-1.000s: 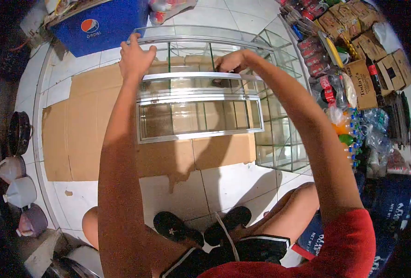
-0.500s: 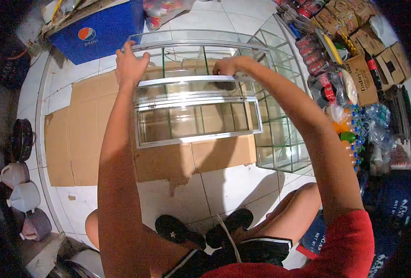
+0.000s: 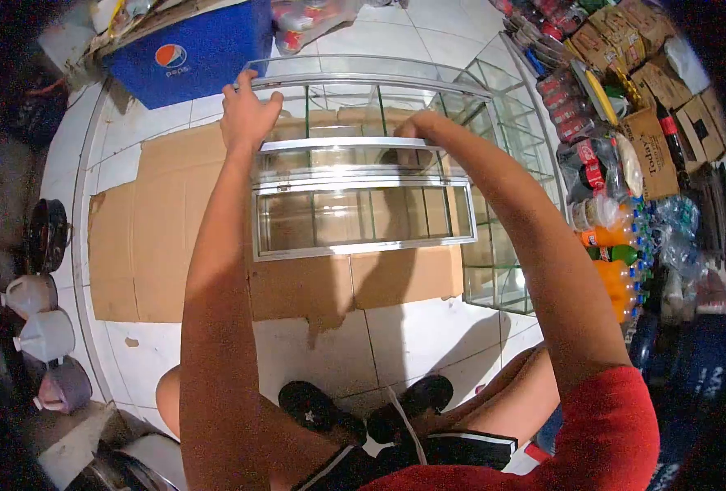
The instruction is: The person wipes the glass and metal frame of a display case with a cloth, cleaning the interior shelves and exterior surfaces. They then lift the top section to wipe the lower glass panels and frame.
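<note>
A glass case with metal edging (image 3: 363, 247) stands over flattened cardboard (image 3: 166, 221) on the tiled floor. Its near side has a framed glass panel, and green-edged glass dividers show inside. My left hand (image 3: 250, 114) grips the case's far left corner, fingers over the metal edge and thumb apart. Inside the open top, toward the right, is my right hand (image 3: 420, 124). It is bent downward behind the middle metal bar, and its fingers are mostly hidden. Whether it holds anything does not show.
A second glass case (image 3: 494, 278) with shelves adjoins on the right. Beyond it are bottles (image 3: 616, 286) and cardboard boxes (image 3: 649, 147). A blue cooler box (image 3: 207, 57) stands at the back left. Plastic jugs (image 3: 48, 331) line the left side.
The whole view has shifted slightly, moving the scene to the right. My right hand has sunk a little deeper behind the bar, with less of its fingers showing. My left hand keeps its hold.
</note>
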Demonstrator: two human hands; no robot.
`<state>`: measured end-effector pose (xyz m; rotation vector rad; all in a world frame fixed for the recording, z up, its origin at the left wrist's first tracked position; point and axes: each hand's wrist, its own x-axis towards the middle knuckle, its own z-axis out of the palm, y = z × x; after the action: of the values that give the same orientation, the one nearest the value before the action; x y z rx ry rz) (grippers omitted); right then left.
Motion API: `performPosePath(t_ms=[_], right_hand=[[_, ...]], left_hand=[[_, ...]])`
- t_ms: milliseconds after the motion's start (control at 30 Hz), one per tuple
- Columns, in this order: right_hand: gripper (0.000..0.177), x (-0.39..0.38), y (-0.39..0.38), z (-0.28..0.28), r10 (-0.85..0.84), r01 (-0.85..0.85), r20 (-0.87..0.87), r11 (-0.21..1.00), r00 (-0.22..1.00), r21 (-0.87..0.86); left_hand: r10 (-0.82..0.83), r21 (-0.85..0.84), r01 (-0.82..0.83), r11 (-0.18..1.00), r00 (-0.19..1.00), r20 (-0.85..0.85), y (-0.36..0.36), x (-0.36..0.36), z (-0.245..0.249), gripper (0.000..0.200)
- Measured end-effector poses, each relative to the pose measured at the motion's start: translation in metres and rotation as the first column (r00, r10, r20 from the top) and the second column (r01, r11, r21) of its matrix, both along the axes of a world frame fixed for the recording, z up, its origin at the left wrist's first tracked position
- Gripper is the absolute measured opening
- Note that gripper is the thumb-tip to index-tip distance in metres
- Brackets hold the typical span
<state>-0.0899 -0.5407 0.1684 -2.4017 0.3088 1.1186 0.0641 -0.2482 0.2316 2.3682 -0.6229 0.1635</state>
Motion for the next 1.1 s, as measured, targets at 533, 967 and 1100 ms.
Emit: performPosePath(t_ms=[533, 967, 1100], right_hand=[[0.027, -0.010, 0.042, 0.061, 0.500, -0.360, 0.235, 0.815, 0.834, -0.454], [0.013, 0.013, 0.062, 0.161, 0.685, -0.651, -0.207, 0.488, 0.698, -0.581], [0.012, -0.001, 0.054, 0.157, 0.620, -0.376, 0.252, 0.698, 0.743, -0.610]], left_hand=[[0.003, 0.018, -0.003, 1.000, 1.000, 0.008, -0.003, -0.001, -0.001, 0.062], [-0.007, 0.005, 0.007, 1.000, 0.999, 0.045, -0.001, 0.002, -0.005, 0.059], [-0.026, 0.000, 0.026, 1.000, 0.998, 0.058, -0.002, -0.001, -0.001, 0.059]])
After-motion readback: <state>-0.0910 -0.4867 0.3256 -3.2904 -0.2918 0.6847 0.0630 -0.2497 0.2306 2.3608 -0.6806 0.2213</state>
